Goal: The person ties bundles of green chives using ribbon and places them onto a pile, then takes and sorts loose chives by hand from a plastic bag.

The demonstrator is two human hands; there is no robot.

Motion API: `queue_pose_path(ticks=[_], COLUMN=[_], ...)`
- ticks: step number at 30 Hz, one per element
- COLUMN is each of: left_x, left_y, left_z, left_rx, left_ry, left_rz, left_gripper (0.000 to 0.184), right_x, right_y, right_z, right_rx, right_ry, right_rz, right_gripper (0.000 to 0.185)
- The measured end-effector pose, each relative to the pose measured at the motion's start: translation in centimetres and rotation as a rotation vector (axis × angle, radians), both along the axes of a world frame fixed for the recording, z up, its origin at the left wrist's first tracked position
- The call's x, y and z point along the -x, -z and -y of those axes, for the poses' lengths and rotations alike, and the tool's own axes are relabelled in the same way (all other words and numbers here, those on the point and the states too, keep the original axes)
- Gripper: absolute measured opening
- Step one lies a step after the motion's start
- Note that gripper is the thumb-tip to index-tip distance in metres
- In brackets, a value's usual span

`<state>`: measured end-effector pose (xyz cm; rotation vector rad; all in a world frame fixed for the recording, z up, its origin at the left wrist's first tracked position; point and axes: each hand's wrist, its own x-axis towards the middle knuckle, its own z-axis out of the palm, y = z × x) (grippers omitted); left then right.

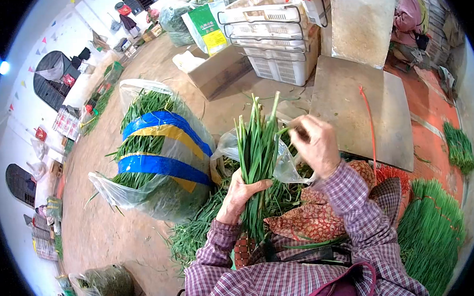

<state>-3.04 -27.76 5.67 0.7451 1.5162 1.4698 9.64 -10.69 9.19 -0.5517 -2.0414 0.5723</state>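
Observation:
My left hand (240,196) is wrapped round an upright bunch of green chives (257,152), with its pale stem ends pointing up and the leaves hanging below my fist. Just right of the bunch's top is my right hand (316,141), its fingers curled together in a pinch. A short green stem juts from the bunch toward those fingertips; what lies between them is too small to make out. Behind and below the bunch, a clear plastic bag (227,149) lies open over a heap of loose chives (199,238) near my lap.
A big clear bag of greens (167,192) bound with blue and yellow tape stands at left. Tied chives (432,234) stand at right by a grey board (361,114). Stacked white crates (277,55) and a cardboard box (217,74) are ahead. A person in pink (409,15) sits far right.

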Motion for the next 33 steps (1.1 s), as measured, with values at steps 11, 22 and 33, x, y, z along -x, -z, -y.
queue_pose_path(ticks=[11, 22, 33], left_x=[0.7, -1.8, -0.3], left_y=[1.6, 2.2, 4.9], left_z=[0.8, -1.3, 1.2], left_rx=[-0.042, -0.083, -0.142], left_ry=[-0.019, -0.128, -0.101], left_rz=[-0.208, -0.288, 0.471], left_gripper=[0.040, 0.053, 0.052], right_x=[-1.9, 4.3, -1.4], right_y=[-0.4, 1.2, -5.6], right_z=[-5.1, -0.5, -6.0], right_rx=[-0.042, 0.428, 0.889], right_ry=[0.087, -0.071, -0.438], right_rz=[0.202, 0.011, -0.839], right_gripper=[0.037, 0.045, 0.028])
